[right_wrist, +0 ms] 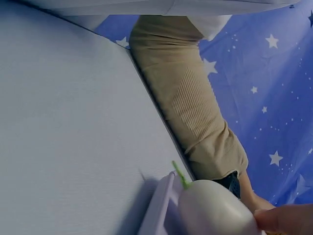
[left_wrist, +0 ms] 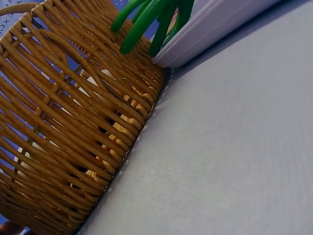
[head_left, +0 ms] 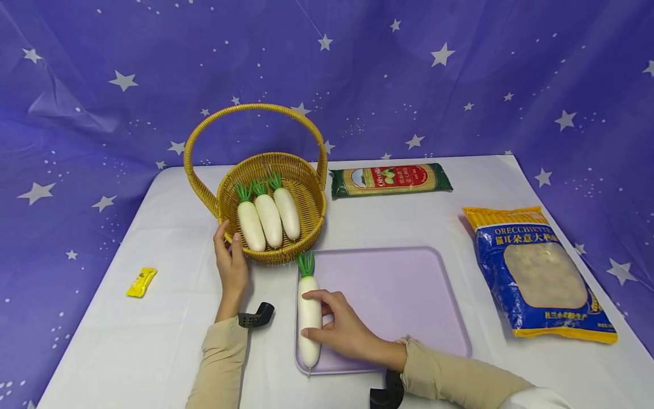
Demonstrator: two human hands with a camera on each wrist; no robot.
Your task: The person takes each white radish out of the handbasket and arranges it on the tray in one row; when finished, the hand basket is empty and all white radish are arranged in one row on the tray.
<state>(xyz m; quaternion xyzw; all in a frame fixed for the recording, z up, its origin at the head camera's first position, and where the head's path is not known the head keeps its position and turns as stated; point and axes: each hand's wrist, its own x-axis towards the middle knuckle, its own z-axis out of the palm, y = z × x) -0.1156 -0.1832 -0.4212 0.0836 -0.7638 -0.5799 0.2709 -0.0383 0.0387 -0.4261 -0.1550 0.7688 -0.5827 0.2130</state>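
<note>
A white radish (head_left: 309, 318) with green leaves lies along the left side of the lilac tray (head_left: 383, 284). My right hand (head_left: 342, 326) grips its body, thumb and fingers from the right; the radish's rounded end (right_wrist: 215, 208) shows large in the right wrist view. My left hand (head_left: 232, 267) touches the front left of the wicker basket (head_left: 276, 255), fingertips at its rim. Three more white radishes (head_left: 268, 220) lie side by side inside the basket, leaves toward the back. The left wrist view shows the basket's woven wall (left_wrist: 73, 112) and green leaves (left_wrist: 146, 24) over the tray edge.
A spaghetti packet (head_left: 390, 179) lies at the back of the white-covered table (head_left: 179, 227). To the right lies a blue and yellow orecchiette bag (head_left: 541, 275). A small yellow wrapped packet (head_left: 141, 282) lies at the left. The basket's tall handle (head_left: 255, 107) arches upward.
</note>
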